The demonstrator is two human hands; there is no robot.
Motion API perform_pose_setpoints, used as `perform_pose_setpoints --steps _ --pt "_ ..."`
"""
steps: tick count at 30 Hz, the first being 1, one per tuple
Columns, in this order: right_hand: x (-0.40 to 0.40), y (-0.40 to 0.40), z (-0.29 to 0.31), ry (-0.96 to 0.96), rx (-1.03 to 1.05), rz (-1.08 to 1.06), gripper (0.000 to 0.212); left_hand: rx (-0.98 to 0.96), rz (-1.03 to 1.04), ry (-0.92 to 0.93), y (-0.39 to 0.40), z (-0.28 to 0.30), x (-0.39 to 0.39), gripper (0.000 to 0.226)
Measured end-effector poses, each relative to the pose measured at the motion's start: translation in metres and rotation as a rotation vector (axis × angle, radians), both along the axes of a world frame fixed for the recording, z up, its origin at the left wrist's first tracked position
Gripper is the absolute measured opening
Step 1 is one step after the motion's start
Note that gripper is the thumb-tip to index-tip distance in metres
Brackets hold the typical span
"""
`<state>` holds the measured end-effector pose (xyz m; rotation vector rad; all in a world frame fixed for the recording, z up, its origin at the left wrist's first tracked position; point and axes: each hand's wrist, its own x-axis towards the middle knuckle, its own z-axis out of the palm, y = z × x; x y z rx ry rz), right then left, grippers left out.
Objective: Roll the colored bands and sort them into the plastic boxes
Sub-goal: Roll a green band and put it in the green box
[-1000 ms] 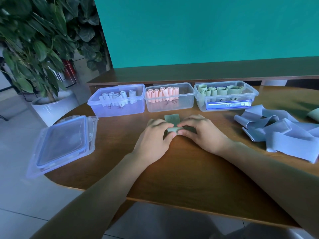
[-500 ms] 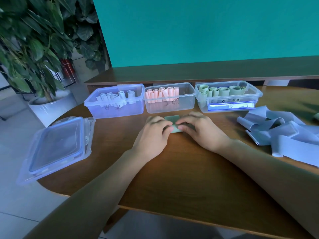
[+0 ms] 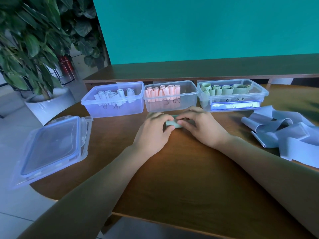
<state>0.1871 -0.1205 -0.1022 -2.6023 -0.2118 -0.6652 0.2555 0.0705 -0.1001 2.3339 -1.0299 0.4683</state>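
Both hands, left hand [image 3: 153, 131] and right hand [image 3: 200, 127], pinch the green band [image 3: 172, 124] roll; soft, light, springy, so best gripped at its ends

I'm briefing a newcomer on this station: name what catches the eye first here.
Mid-table, the left hand and right hand pinch a green band, part rolled. Behind them stand three clear boxes of blue, pink and green rolls. Unrolled blue bands lie heaped at the right, box lids at the left.
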Motion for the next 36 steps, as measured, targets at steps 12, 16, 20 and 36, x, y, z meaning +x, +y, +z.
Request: perform_pose_setpoints --steps 12,16,20,36 --pt "0.017 -0.003 0.0 0.165 -0.037 -0.042 0.04 0.017 -0.02 -0.048 -0.007 0.001 0.009 0.027" --pt "0.025 -0.004 0.001 0.187 -0.078 -0.073 0.042 0.041 -0.003 -0.028 -0.01 0.0 0.016 0.035" --pt "0.03 -0.005 0.0 0.101 -0.039 -0.024 0.039 0.085 0.004 0.005 -0.013 -0.001 0.028 0.042" --pt "0.048 -0.002 0.003 0.114 0.076 -0.067 0.024 0.109 -0.067 0.114 -0.022 -0.003 0.059 0.038"
